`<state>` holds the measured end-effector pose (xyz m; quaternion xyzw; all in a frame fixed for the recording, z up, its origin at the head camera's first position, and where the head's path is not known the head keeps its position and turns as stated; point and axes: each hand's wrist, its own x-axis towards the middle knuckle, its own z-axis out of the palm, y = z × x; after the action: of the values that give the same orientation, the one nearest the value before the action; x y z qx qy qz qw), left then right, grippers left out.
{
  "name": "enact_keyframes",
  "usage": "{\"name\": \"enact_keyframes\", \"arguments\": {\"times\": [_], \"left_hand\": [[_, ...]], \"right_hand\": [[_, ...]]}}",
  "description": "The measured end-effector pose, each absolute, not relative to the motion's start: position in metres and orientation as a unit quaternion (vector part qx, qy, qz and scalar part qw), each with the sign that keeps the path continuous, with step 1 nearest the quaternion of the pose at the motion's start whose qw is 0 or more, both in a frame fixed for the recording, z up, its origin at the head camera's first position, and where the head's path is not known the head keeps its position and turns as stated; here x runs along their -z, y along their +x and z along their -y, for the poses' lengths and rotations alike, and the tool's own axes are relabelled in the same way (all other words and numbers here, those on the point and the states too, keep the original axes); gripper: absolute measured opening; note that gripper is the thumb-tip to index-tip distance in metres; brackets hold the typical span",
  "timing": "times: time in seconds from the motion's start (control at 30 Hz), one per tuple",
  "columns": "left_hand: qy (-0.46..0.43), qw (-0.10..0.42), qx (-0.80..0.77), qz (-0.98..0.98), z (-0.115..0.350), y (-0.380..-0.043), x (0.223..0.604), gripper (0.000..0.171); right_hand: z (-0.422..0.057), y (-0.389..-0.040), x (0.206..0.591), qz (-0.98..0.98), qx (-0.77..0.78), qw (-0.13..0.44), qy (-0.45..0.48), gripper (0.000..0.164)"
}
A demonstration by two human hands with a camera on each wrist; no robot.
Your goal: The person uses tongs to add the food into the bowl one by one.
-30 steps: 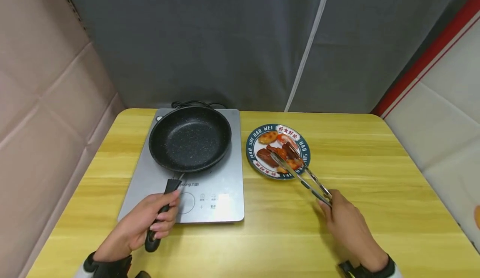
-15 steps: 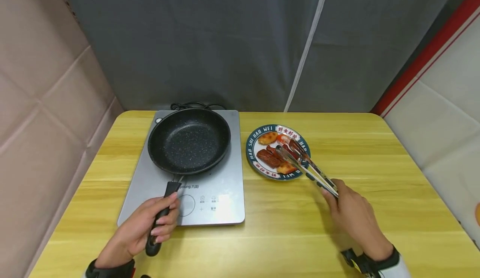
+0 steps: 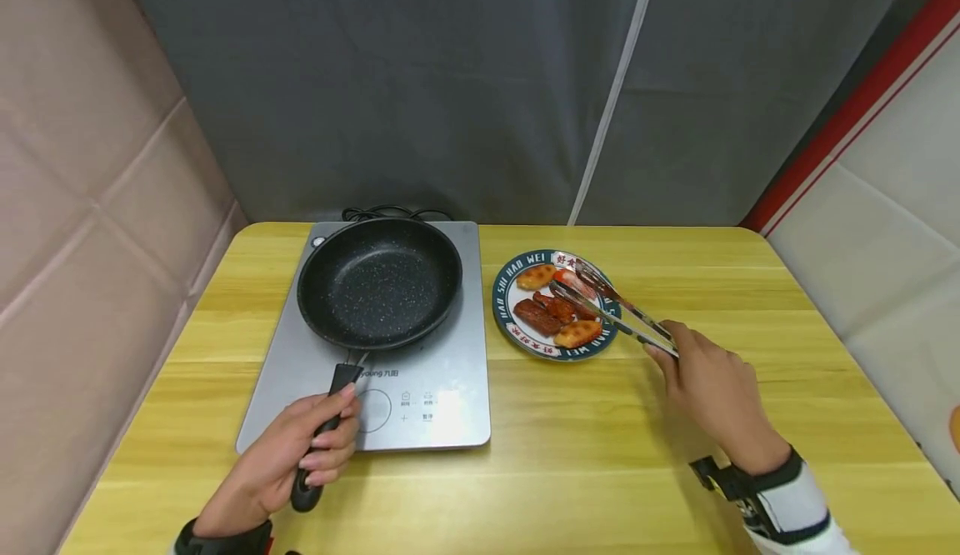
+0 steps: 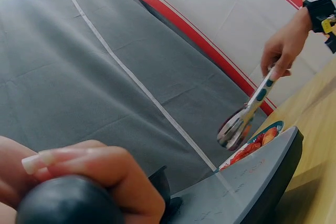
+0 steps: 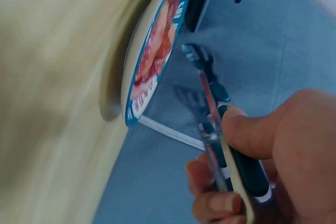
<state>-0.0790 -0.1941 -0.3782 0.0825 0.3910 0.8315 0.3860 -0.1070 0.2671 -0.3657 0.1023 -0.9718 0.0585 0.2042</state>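
Note:
My left hand (image 3: 300,455) grips the black handle (image 3: 326,434) of a speckled black frying pan (image 3: 378,288), which sits bare inside on the induction cooker (image 3: 457,355). On the right, my right hand (image 3: 716,388) holds metal tongs (image 3: 626,303) with dark green grip patches. Their two tips stand apart over the right part of a round plate (image 3: 504,309) with a dark lettered rim. Nothing shows between the tips in the right wrist view, where the tongs (image 5: 251,171) hang above the food. Reddish-brown meat (image 3: 536,316) and golden-brown pieces (image 3: 577,335) lie on the plate.
The cooker and plate stand side by side on a yellow wood-grain table (image 3: 555,455). A black cord (image 3: 390,211) lies coiled behind the cooker. A grey curtain (image 3: 412,97) closes the back, with pale padded panels (image 3: 97,247) at the left.
My right hand and the tongs have shifted away from me and slightly right, uncovering the golden-brown piece at the plate's front. The left hand keeps its grip on the pan handle.

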Motion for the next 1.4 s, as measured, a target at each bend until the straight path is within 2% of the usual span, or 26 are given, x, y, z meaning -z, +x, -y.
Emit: {"name": "enact_keyframes", "arguments": {"times": [0.37,0.5,0.7,1.1,1.4], "left_hand": [[0.095,0.384,-0.833,-0.386,0.196,-0.08,0.379,0.029],[0.1,0.382,-0.836,-0.381,0.194,-0.08,0.379,0.029],[0.088,0.379,-0.837,-0.384,0.192,-0.078,0.378,0.028],[0.096,0.379,-0.839,-0.378,0.192,-0.078,0.38,0.029],[0.082,0.375,-0.836,-0.392,0.192,-0.077,0.38,0.026]], "right_hand": [[-0.281,-0.167,0.351,0.952,0.007,0.212,0.219,0.035],[-0.287,-0.184,0.35,0.956,0.025,0.182,0.23,0.035],[-0.291,-0.202,0.346,0.968,0.012,0.107,0.229,0.038],[-0.289,-0.217,0.343,0.975,-0.021,0.03,0.218,0.042],[-0.291,-0.216,0.352,0.976,-0.041,0.034,0.209,0.04]]}}
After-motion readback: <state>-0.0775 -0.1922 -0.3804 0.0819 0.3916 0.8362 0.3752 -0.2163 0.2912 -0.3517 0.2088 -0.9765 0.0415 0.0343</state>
